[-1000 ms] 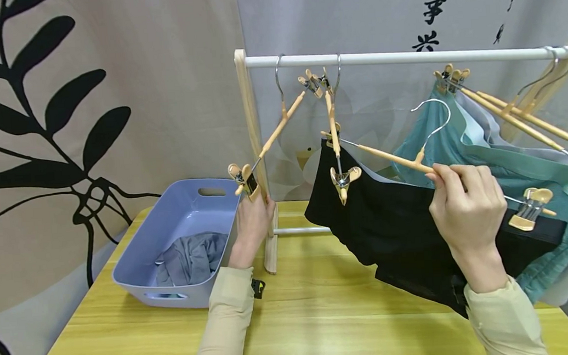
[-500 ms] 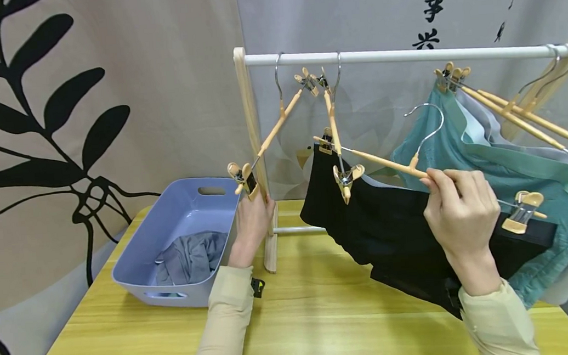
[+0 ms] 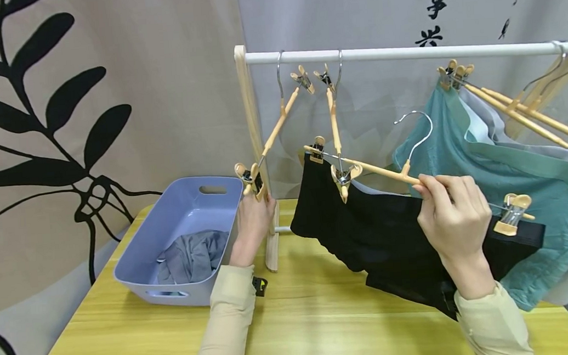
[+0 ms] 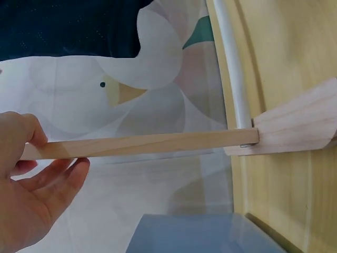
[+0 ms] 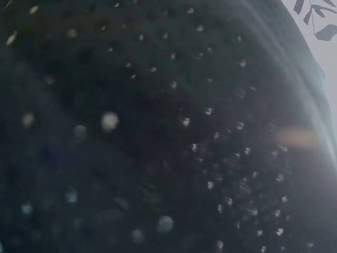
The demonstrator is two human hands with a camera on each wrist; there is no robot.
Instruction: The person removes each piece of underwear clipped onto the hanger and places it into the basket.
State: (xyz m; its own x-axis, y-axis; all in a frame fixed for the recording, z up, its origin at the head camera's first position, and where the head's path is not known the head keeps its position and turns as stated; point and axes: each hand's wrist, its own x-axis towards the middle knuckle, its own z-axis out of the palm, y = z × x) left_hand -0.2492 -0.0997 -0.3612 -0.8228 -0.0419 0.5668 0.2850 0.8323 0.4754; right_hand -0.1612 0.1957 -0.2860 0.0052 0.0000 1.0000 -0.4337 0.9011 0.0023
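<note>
My right hand (image 3: 457, 223) grips a wooden clip hanger (image 3: 379, 169) near its middle, below the free metal hook. Black shorts (image 3: 366, 224) hang from the clips at both its ends, tilted down to the right. Their dark fabric (image 5: 158, 142) fills the right wrist view, so the hand is hidden there. My left hand (image 3: 254, 223) holds the left wooden post of the clothes rack, its thumb and fingers around the post (image 4: 147, 144) in the left wrist view. Two bare clip hangers, a left one (image 3: 280, 124) and one beside it (image 3: 333, 122), hang on the white rail (image 3: 394, 53).
Teal shorts (image 3: 500, 157) and paler garments hang at the rail's right end, behind the black shorts. A blue basket (image 3: 138, 259) with a crumpled grey garment (image 3: 193, 255) stands left of the rack on the wooden table (image 3: 319, 329).
My right hand has moved left and slightly down with the hanger and black shorts, which now overlap the second bare hanger more. The left hand stays on the post.
</note>
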